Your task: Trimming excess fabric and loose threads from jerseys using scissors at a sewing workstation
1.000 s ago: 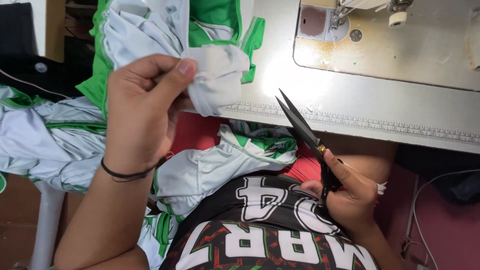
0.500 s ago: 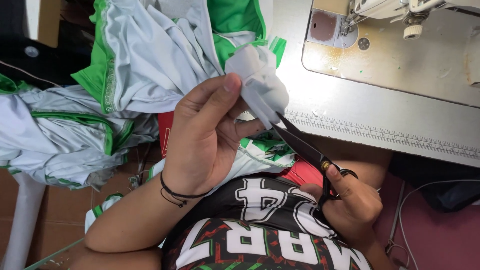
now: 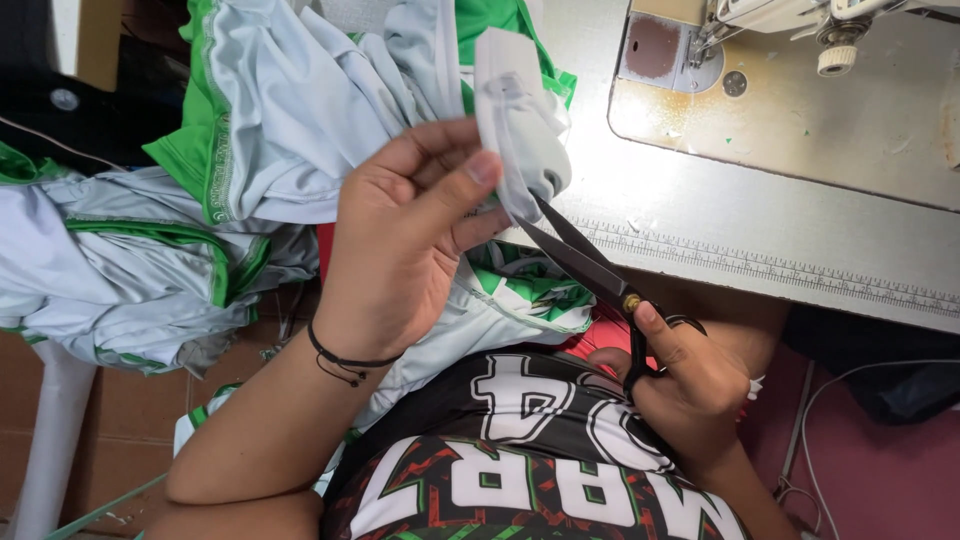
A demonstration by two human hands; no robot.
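Head view: my left hand (image 3: pixel 400 240) pinches a folded white fabric tab (image 3: pixel 515 120) above the sewing-table edge (image 3: pixel 760 265) while my right hand (image 3: pixel 690 380) grips black scissors (image 3: pixel 585 265) (blades parted at its lower edge), so trimming probably needs a steady close.

Left hand (image 3: pixel 405 240) raised at centre, back toward the camera, thumb and forefinger pinched together at the tips, remaining fingers loosely curled behind them; a thin dark band circles the wrist, and the bare forearm slants down to the lower left. Right hand (image 3: pixel 690 385) lower, knuckles upward, fingers closed in a grip, thumb extended forward.
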